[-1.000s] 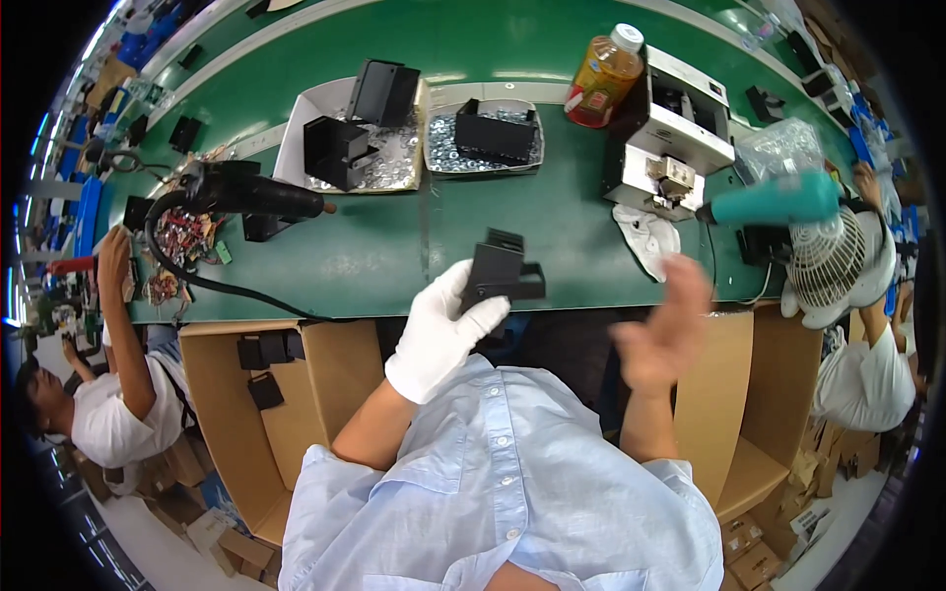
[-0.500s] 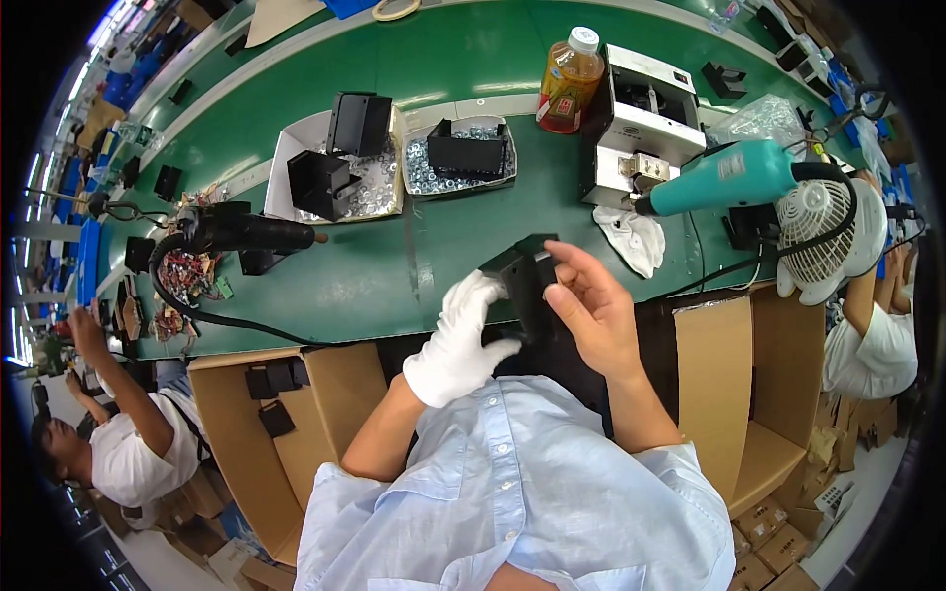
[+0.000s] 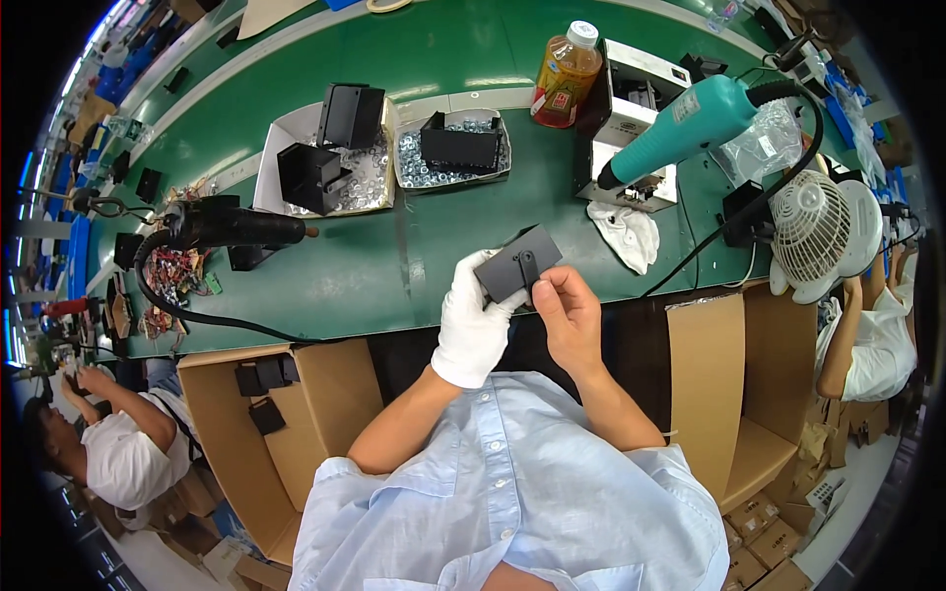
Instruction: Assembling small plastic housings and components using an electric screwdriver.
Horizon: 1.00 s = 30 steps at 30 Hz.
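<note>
Black plastic part [image 3: 516, 264] looks light, rigid, smooth-faced, held above the green tabletop [image 3: 374, 266] edge; I'd grip its edges, as my gloved left hand [image 3: 475, 320] and bare right hand [image 3: 566, 313] both close on it.

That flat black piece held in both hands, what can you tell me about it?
The flat black piece is a dark, matte rectangular plate, plastic by its look, with a small raised clip or slot near its middle. It is tilted, held above the near edge of the green bench. The white-gloved left hand and bare right hand grip it.
</note>
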Motion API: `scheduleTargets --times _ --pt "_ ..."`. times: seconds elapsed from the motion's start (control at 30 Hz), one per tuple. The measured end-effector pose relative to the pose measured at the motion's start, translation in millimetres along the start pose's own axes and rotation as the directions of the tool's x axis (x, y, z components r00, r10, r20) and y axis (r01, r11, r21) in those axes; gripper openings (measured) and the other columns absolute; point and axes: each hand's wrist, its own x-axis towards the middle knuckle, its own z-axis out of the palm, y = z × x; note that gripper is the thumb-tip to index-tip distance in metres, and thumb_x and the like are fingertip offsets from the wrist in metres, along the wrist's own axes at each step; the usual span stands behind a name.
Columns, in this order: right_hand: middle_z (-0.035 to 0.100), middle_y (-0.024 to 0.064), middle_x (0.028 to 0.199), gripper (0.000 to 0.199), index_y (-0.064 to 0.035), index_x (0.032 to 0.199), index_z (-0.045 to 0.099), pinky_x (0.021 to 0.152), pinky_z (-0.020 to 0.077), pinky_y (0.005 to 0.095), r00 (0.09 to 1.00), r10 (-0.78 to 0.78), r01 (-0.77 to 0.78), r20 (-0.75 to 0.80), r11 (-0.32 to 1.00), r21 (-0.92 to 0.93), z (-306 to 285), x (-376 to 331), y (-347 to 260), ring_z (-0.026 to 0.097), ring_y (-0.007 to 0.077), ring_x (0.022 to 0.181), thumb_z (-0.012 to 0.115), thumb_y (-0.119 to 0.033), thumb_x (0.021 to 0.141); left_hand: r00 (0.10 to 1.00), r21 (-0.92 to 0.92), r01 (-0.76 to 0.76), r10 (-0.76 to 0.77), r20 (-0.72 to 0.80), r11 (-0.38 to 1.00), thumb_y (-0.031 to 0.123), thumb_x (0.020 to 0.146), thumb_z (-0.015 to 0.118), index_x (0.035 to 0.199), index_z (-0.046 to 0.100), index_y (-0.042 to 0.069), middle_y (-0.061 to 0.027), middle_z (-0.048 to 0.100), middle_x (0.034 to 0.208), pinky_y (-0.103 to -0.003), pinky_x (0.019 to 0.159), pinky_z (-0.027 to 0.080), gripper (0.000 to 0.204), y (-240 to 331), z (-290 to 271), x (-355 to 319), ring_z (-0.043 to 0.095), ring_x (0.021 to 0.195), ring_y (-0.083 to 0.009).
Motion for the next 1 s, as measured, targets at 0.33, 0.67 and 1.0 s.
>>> scheduleTargets --times 0.33,0.67,1.0 --pt "0.056 0.001 0.081 0.012 -0.0012 0.096 0.057 0.065 0.0383 0.0194 0.997 -0.058 0.06 -0.052 0.997 0.044 5 -4 1 0.045 0.0075 0.071 0.063 -0.011 0.093 0.993 0.35 -0.115 0.106 0.045 0.929 -0.002 0.077 0.069 0.119 0.047 0.004 -0.0129 0.067 0.091 -0.035 0.064 0.051 0.048 0 -9 1 0.066 0.074 -0.0249" --pt "0.058 0.0058 0.089 0.014 -0.0015 0.092 0.057 0.073 0.0434 0.0213 0.959 0.234 -0.227 -0.157 0.972 0.062 0 -7 -12 0.052 0.0112 0.076 0.069 -0.005 0.086 0.979 0.291 -0.157 0.109 0.173 0.944 -0.012 0.076 0.063 0.121 0.045 0.003 -0.0105 0.06 0.108 -0.029 0.08 0.051 0.051 -16 -16 -3 0.06 0.09 -0.0185" --pt "0.054 0.0089 0.105 0.049 -0.0026 0.126 0.044 0.09 0.0414 0.0304 0.567 -0.777 0.569 -0.275 0.611 -0.551 -46 76 -94 0.052 0.0183 0.092 0.065 -0.004 0.082 0.993 -0.124 -0.109 0.114 0.031 0.986 -0.015 0.074 0.059 0.128 0.039 0.004 -0.0152 0.046 0.133 -0.032 0.091 0.048 0.06 -4 1 14 0.056 0.109 -0.024"
